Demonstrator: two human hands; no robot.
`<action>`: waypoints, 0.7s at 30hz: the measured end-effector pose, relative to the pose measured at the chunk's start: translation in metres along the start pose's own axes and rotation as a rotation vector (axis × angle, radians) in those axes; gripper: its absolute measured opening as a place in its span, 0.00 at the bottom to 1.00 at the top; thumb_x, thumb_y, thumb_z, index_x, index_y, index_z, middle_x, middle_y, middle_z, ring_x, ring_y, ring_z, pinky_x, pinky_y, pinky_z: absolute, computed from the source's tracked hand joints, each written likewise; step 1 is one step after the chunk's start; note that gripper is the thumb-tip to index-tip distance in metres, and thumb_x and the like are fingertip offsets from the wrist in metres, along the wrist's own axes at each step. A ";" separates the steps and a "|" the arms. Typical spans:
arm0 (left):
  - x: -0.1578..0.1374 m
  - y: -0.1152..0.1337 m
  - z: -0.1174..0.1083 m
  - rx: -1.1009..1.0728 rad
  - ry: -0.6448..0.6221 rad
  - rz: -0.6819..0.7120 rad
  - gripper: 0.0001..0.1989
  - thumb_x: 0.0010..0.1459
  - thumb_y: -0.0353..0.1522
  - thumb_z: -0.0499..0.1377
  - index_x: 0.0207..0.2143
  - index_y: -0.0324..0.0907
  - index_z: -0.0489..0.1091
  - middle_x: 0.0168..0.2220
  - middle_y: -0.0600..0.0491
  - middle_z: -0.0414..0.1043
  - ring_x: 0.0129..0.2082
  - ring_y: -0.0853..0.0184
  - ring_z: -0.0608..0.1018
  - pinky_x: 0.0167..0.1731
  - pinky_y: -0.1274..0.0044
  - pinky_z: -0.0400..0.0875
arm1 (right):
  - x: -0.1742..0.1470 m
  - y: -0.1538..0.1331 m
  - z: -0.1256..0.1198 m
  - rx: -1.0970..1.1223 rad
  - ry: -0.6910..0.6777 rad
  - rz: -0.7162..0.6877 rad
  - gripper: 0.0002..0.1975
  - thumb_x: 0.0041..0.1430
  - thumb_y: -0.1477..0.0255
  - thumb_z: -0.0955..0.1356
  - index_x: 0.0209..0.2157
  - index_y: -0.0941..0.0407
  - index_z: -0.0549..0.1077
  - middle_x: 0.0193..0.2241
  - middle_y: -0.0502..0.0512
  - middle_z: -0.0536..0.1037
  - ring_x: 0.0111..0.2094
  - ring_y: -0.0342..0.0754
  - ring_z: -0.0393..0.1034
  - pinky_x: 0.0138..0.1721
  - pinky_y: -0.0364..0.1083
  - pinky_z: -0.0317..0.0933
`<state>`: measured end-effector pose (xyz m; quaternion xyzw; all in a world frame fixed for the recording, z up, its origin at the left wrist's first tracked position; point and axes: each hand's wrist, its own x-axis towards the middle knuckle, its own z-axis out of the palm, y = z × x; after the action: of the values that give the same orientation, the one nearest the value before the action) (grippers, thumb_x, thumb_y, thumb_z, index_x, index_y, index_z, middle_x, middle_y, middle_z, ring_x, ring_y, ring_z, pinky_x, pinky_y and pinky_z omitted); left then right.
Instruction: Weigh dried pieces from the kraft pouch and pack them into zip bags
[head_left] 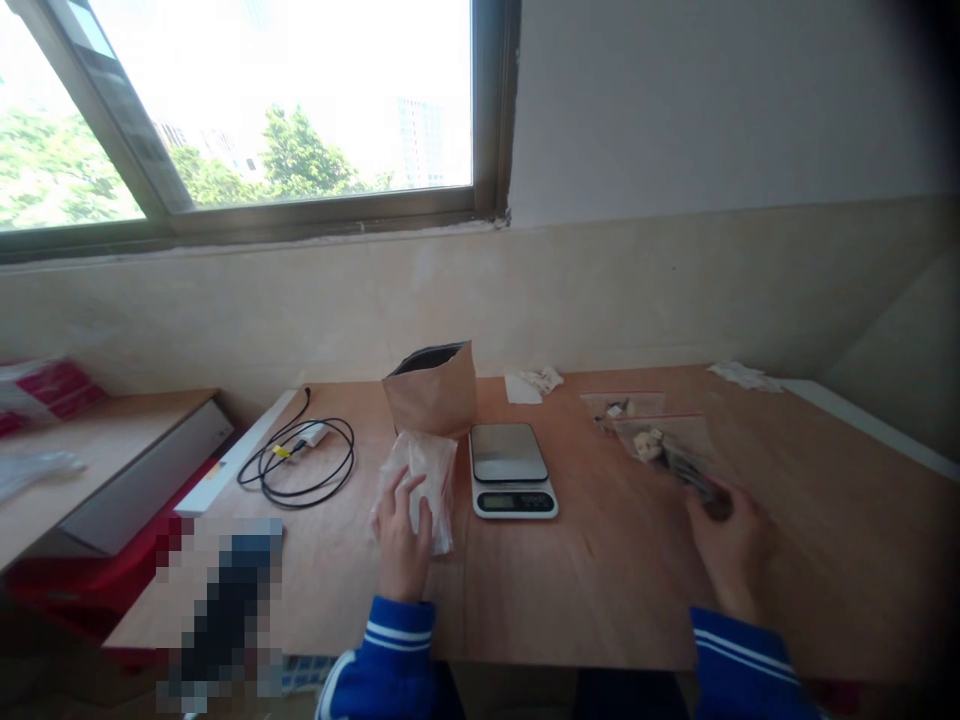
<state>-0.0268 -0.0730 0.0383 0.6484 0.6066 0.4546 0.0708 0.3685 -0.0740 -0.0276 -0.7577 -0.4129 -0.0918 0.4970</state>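
My left hand [405, 535] rests on a stack of clear plastic bags [435, 460], its fingers apart and slightly bent. On the right, my right hand [726, 545] closes around the near end of a clear zip bag [690, 440] with a red-edged top. Pale lumps and dark pieces show inside that bag; I cannot make out their kind. Just behind it lies a second zip bag [611, 408] with small contents. Between my hands stands a white kitchen scale [514, 470] with a bare metal plate. An opened brown paper pouch [433, 392] stands upright behind the plastic bags.
A coiled black cable [300, 495] with a white plug lies at the left of the wooden table [585, 600]. Crumpled white paper [540, 380] lies by the wall. A blurred-out dark item [232, 600] is at the front left corner. A second table [97, 460] stands farther left.
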 end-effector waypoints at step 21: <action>-0.025 0.075 0.010 -0.722 -0.281 -0.226 0.13 0.54 0.39 0.60 0.29 0.42 0.60 0.26 0.58 0.61 0.28 0.70 0.66 0.32 0.79 0.62 | -0.102 -0.188 -0.010 0.782 -0.488 0.259 0.25 0.55 0.54 0.66 0.48 0.53 0.60 0.45 0.59 0.70 0.44 0.50 0.67 0.45 0.49 0.63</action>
<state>0.0373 -0.1086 0.0681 0.5669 0.4599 0.5346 0.4257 0.1708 -0.1055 0.0490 -0.5585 -0.4231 0.3139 0.6407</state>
